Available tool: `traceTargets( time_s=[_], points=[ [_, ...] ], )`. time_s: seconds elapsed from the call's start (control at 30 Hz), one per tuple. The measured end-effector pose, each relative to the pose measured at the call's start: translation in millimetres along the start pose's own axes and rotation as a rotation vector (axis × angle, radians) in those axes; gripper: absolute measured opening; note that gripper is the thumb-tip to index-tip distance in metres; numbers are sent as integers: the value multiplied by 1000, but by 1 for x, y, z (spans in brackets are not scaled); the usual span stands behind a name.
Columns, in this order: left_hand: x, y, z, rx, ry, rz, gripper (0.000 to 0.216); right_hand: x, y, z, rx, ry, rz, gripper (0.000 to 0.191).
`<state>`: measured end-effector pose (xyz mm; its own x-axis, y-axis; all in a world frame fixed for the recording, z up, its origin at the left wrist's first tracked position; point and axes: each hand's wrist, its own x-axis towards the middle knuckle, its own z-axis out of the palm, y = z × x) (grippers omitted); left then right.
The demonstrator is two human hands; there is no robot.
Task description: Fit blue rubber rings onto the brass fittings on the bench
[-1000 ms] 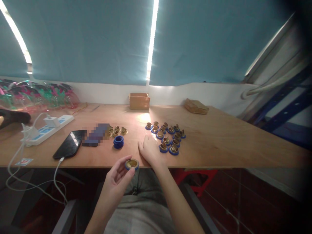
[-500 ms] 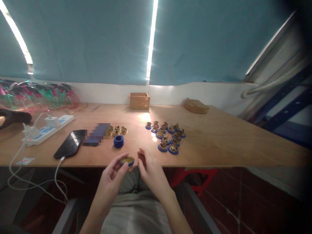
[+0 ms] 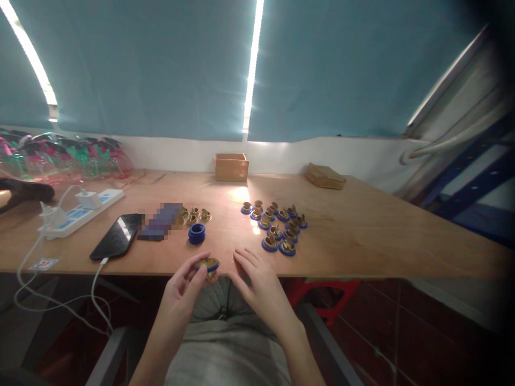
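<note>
My left hand (image 3: 188,287) pinches a brass fitting with a blue ring (image 3: 207,264) around it, just over the table's front edge. To its right, my right hand (image 3: 257,287) has its fingers stretched out and apart, holding nothing, with the fingertips over the edge of the table. A stack of blue rings (image 3: 197,234) stands beyond my left hand. Behind the stack sit several brass fittings without rings (image 3: 193,216). Past my right hand, several brass fittings seated on blue rings (image 3: 274,232) are grouped, many with a small lid raised.
A black phone (image 3: 116,236) on a white cable and a white power strip (image 3: 82,214) lie at the left. Spray bottles in plastic (image 3: 64,158) stand behind. A cardboard box (image 3: 231,167) and a flattened brown packet (image 3: 325,176) are at the back. Beneath the table is a red stool (image 3: 322,295).
My right hand has moved slightly right, away from the fitting, and its fingers have spread. The left hand has tilted the fitting and shifted it a little left.
</note>
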<state>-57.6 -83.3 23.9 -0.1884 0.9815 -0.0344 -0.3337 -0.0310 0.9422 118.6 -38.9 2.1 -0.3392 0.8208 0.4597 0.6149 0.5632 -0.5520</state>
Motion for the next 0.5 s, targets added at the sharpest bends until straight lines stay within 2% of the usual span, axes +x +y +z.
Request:
traceTargets(
  time_s=[0.1,0.3,0.5],
  points=[
    [2,-4,-1,-9,0,-2,51,-8,6,5,-72,5,-55,42],
    [2,-6,-1,-17,-35,-7,46,-15,18,12,-32,160,-148,32],
    [2,-8,-2,-1,-67,-19,47,-16,19,22,-7,262,-180,25]
  ],
)
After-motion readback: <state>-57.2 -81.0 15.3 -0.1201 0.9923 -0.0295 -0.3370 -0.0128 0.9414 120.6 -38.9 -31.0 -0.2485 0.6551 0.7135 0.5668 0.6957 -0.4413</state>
